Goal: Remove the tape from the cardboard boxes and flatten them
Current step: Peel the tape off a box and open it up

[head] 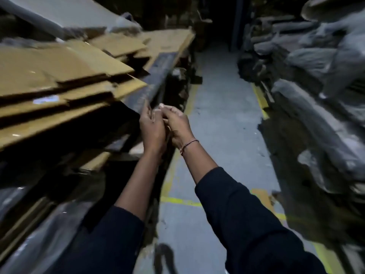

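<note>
A stack of flattened brown cardboard sheets [65, 76] lies on a dark metal rack shelf [156, 76] at my left, at about chest height. My left hand [151, 127] and my right hand [177, 123] are raised together just below the rack's front beam, touching each other, fingers curled. Whether a small scrap of tape sits between the fingers is too blurred to tell. A thread bracelet circles my right wrist. Both sleeves are dark.
A narrow concrete aisle [223, 115] with yellow floor lines runs ahead. Grey wrapped bundles [325, 66] pile along the right side. More cardboard and plastic-wrapped stock [39, 224] fill the lower shelf at left. The scene is dim and motion-blurred.
</note>
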{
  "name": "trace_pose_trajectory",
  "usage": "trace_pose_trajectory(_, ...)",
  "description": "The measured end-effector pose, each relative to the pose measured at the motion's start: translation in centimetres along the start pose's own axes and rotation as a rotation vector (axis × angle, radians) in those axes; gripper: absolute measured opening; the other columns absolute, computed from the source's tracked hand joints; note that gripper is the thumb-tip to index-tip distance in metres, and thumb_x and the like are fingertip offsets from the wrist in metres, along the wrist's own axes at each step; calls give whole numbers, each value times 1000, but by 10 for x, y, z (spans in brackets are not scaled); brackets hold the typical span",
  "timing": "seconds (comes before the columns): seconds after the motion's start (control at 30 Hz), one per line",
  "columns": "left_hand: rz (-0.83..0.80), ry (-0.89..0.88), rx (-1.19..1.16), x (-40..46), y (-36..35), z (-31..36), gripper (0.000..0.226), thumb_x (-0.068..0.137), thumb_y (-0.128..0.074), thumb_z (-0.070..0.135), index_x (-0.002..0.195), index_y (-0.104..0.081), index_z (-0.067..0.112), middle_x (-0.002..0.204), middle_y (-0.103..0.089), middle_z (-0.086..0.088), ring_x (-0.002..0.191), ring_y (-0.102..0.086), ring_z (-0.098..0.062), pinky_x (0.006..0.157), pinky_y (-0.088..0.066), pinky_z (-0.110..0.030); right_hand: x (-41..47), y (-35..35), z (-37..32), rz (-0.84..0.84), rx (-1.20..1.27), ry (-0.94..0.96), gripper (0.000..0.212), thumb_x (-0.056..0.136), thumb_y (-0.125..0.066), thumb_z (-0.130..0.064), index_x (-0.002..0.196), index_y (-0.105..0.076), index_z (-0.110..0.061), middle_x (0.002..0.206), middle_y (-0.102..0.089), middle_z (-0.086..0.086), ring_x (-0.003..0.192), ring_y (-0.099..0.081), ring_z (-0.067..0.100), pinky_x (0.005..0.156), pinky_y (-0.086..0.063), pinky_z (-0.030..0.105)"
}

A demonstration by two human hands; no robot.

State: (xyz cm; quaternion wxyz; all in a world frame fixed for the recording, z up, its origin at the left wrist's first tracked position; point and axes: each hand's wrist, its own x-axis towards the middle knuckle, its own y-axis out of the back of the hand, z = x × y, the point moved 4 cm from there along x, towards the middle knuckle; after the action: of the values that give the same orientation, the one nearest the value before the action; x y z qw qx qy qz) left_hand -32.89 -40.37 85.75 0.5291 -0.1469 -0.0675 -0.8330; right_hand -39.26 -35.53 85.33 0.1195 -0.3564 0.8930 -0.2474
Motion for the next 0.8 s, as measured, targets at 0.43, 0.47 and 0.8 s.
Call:
trace_pose_trajectory(0.43,-854,378,479,-240,-253,-273,71,107,-55,37,166,-19,20,173,-13,-2,156,-23,-18,112,-26,-20,-82,507,81,354,-540,-228,52,105,-60,-21,155,-47,-17,151,-52,1,139,-50,16,114,-43,36)
trace_pose_trajectory(0.47,-888,383,487,-254,-264,-291,73,107,-55,38,166,-16,22,174,-10,-2,158,-17,-17,119,-24,-26,-87,533,89,374,-530,-242,53,105,-58,-16,156,-44,-18,153,-51,2,140,-49,16,111,-42,32)
trace_pose_trajectory(0.8,-1118,456,602,-359,-337,-525,71,109,-51,29,166,-9,30,174,3,1,160,-2,-21,126,-18,-38,-106,751,253,610,-601,-488,58,103,-49,4,157,-44,-18,151,-56,1,126,-51,11,93,-43,18)
